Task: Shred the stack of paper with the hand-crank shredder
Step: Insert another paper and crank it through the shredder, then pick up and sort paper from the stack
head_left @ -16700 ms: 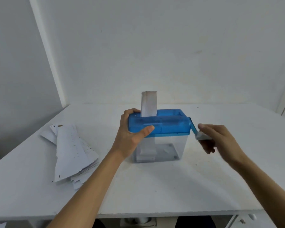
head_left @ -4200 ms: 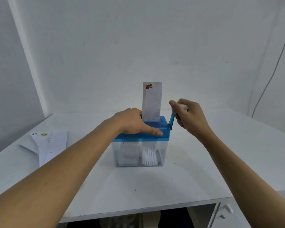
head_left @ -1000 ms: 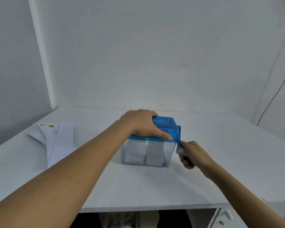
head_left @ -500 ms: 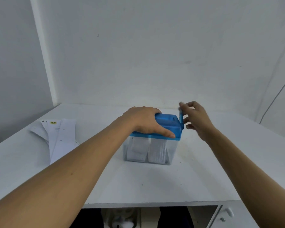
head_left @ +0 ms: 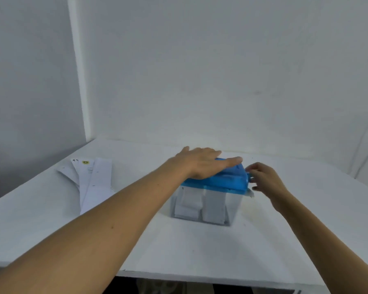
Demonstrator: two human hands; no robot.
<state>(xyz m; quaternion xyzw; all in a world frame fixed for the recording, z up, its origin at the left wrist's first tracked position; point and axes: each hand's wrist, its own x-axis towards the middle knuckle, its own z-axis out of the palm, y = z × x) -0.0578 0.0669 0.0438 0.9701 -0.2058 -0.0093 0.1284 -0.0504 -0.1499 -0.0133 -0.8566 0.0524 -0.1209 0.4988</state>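
Observation:
The hand-crank shredder has a blue lid (head_left: 225,182) on a clear bin (head_left: 234,209), and stands mid-table. Strips of white shredded paper (head_left: 212,205) hang inside the bin. No sheet sticks up from the slot. My left hand (head_left: 202,164) lies flat on the lid, fingers stretched out toward the right. My right hand (head_left: 263,179) hovers just right of the lid with loosely curled fingers that hold nothing. The crank's white knob (head_left: 250,194) hangs low below that hand. The stack of paper (head_left: 94,183) lies fanned out on the table to the left.
The white table (head_left: 178,247) sits in a corner of grey-white walls. Its front edge runs close to me, with dark space underneath. A thin cable hangs down the wall at the far right.
My right hand has come off the crank knob, which now hangs low. My left hand's fingers have straightened out over the lid. The sheet standing in the slot 4 s ago is gone.

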